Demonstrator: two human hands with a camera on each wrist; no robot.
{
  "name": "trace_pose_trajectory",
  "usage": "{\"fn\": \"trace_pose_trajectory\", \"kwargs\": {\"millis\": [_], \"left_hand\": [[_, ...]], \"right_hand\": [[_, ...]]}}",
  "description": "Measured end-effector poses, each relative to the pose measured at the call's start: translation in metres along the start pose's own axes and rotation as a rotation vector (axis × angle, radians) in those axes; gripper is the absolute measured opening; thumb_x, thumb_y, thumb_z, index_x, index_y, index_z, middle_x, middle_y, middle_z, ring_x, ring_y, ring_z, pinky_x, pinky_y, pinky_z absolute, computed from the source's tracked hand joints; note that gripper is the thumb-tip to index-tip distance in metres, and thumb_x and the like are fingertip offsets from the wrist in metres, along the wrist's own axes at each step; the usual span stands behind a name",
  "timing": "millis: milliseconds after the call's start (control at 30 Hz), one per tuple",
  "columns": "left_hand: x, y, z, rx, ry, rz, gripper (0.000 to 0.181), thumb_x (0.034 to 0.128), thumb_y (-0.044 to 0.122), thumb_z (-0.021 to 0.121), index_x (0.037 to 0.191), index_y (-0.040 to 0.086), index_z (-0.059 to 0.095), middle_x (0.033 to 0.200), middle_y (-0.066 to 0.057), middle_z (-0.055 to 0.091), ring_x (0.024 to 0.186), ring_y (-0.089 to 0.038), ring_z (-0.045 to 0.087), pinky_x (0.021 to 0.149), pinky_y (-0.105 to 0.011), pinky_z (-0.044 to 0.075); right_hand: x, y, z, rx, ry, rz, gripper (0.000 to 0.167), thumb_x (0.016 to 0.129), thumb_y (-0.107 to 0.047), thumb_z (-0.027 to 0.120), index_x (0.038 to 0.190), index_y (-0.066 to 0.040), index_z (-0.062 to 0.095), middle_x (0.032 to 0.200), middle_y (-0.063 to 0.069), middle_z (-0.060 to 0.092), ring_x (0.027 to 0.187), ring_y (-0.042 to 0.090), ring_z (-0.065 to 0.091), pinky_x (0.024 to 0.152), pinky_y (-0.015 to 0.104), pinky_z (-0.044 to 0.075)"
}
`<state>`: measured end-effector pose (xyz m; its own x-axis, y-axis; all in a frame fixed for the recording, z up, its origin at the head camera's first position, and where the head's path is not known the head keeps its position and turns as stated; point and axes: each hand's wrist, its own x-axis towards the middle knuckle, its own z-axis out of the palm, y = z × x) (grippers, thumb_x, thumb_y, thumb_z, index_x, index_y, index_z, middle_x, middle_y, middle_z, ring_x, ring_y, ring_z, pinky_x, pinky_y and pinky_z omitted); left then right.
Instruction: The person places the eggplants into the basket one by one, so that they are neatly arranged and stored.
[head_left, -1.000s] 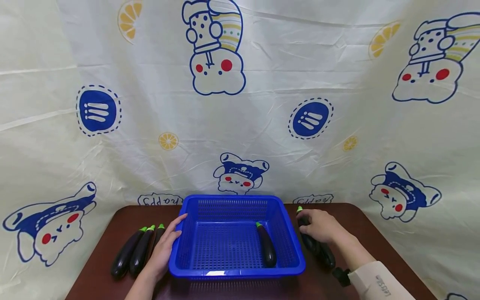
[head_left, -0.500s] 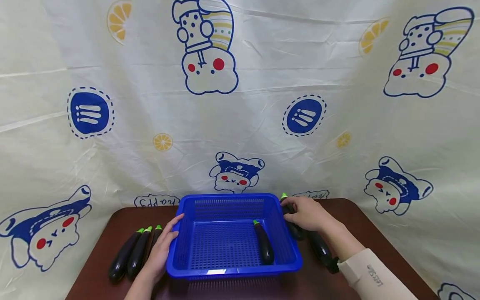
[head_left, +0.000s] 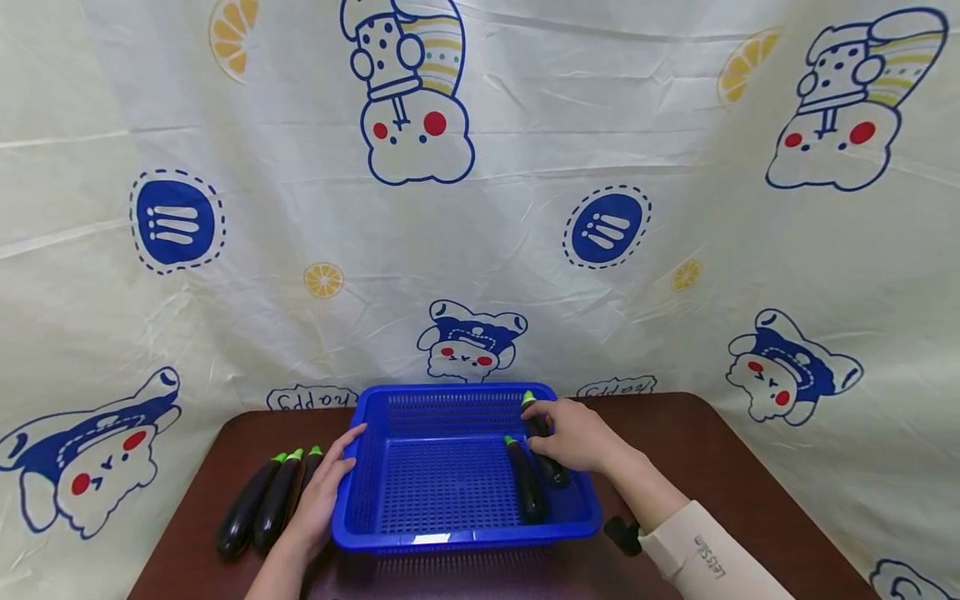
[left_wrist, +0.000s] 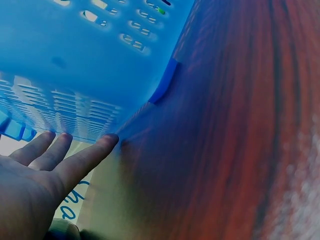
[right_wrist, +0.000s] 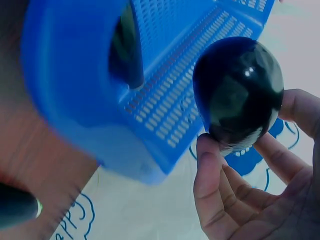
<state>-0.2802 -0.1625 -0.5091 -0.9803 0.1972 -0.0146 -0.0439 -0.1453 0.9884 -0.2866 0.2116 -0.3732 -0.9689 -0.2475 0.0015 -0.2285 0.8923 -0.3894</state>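
Eggplant (right_wrist: 237, 90) is resting in our right hand (head_left: 570, 437), thumb and fingers curling narrowly round it, and we are holding it over the right side of the blue basket (head_left: 397, 537). Its green cap is pointing toward the far side of the basket, while its dark rounded end is lying nearer to us; whether it is touching the basket, we are not able to tell. Just to its left, a second eggplant (head_left: 528, 483) is lying on the slotted floor, cap also pointing away from us.

With our left hand (head_left: 318, 504) we are touching the basket's left side, fingers straight and spreading wide. On the brown table (head_left: 750, 500) left of that hand, three more eggplants (head_left: 276, 504) are lying side by side, the rightmost partly hiding behind the hand.

From the right wrist, we are also seeing a dark object (right_wrist: 17, 206) with a pale green edge beside the basket, too little of it showing to name. On our right forearm we are wearing a light sleeve (head_left: 697, 542) with lettering. Behind the table, a pale cloth (head_left: 525, 67) is hanging, bearing blue cartoon figures and orange slices.
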Motion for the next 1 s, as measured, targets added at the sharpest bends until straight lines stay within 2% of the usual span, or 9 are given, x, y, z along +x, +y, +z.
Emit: {"fn": "trace_pose_trajectory", "kwargs": {"millis": [67, 200, 267, 467, 733, 900, 1000], "left_hand": [[0.0, 0.0, -0.001, -0.005, 0.003, 0.001, 0.05, 0.1102, 0.022, 0.029, 0.16, 0.03, 0.034, 0.167, -0.013, 0.027, 0.14, -0.043, 0.044, 0.097, -0.041, 0.051], [0.0, 0.0, -0.002, -0.004, 0.008, -0.002, 0.05, 0.1102, 0.022, 0.029, 0.16, 0.03, 0.034, 0.168, -0.013, 0.026, 0.14, -0.043, 0.044, 0.097, -0.042, 0.052], [-0.001, 0.0, -0.002, 0.001, 0.012, -0.004, 0.05, 0.1101, 0.022, 0.029, 0.159, 0.03, 0.034, 0.168, -0.013, 0.025, 0.141, -0.043, 0.043, 0.097, -0.042, 0.051], [0.001, 0.0, -0.001, 0.015, 0.015, 0.0, 0.05, 0.1101, 0.023, 0.029, 0.159, 0.031, 0.035, 0.169, -0.013, 0.024, 0.144, -0.044, 0.042, 0.099, -0.043, 0.051], [0.002, 0.0, 0.001, 0.022, 0.02, 0.003, 0.049, 0.1102, 0.023, 0.03, 0.158, 0.032, 0.036, 0.168, -0.012, 0.026, 0.141, -0.043, 0.044, 0.099, -0.045, 0.052], [0.002, 0.001, 0.001, 0.031, 0.027, 0.008, 0.049, 0.1102, 0.023, 0.03, 0.158, 0.031, 0.037, 0.169, -0.012, 0.025, 0.143, -0.044, 0.043, 0.1, -0.046, 0.051], [0.001, -0.001, 0.001, 0.014, 0.031, 0.006, 0.05, 0.1098, 0.021, 0.03, 0.158, 0.031, 0.038, 0.168, -0.012, 0.028, 0.141, -0.044, 0.045, 0.098, -0.043, 0.051]], "right_hand": [[0.002, -0.004, 0.006, 0.004, -0.001, -0.006, 0.034, 0.09, -0.026, 0.078, 0.124, -0.02, 0.073, 0.103, 0.006, 0.068, 0.083, 0.018, 0.059, 0.069, 0.036, 0.05], [0.006, -0.008, 0.019, 0.022, -0.006, -0.024, 0.034, 0.09, -0.025, 0.078, 0.123, -0.019, 0.073, 0.088, 0.002, 0.065, 0.074, 0.017, 0.056, 0.062, 0.034, 0.045], [0.006, -0.011, 0.025, 0.029, -0.01, -0.029, 0.034, 0.09, -0.025, 0.078, 0.123, -0.019, 0.073, 0.086, 0.0, 0.063, 0.075, 0.016, 0.054, 0.063, 0.034, 0.043], [0.005, -0.015, 0.038, 0.03, -0.01, -0.013, 0.035, 0.089, -0.027, 0.08, 0.123, -0.021, 0.072, 0.096, 0.0, 0.061, 0.088, 0.017, 0.051, 0.073, 0.038, 0.044], [0.007, -0.017, 0.056, 0.038, 0.009, -0.016, 0.041, 0.087, -0.027, 0.082, 0.125, -0.015, 0.071, 0.099, 0.002, 0.062, 0.088, 0.02, 0.051, 0.077, 0.043, 0.046], [0.011, -0.016, 0.067, 0.024, 0.026, -0.03, 0.041, 0.086, -0.027, 0.083, 0.124, -0.015, 0.071, 0.102, 0.003, 0.065, 0.091, 0.019, 0.054, 0.083, 0.049, 0.047], [0.013, -0.015, 0.073, 0.015, 0.023, -0.026, 0.041, 0.086, -0.027, 0.083, 0.123, -0.016, 0.071, 0.104, 0.004, 0.066, 0.091, 0.02, 0.057, 0.082, 0.049, 0.048]]}}
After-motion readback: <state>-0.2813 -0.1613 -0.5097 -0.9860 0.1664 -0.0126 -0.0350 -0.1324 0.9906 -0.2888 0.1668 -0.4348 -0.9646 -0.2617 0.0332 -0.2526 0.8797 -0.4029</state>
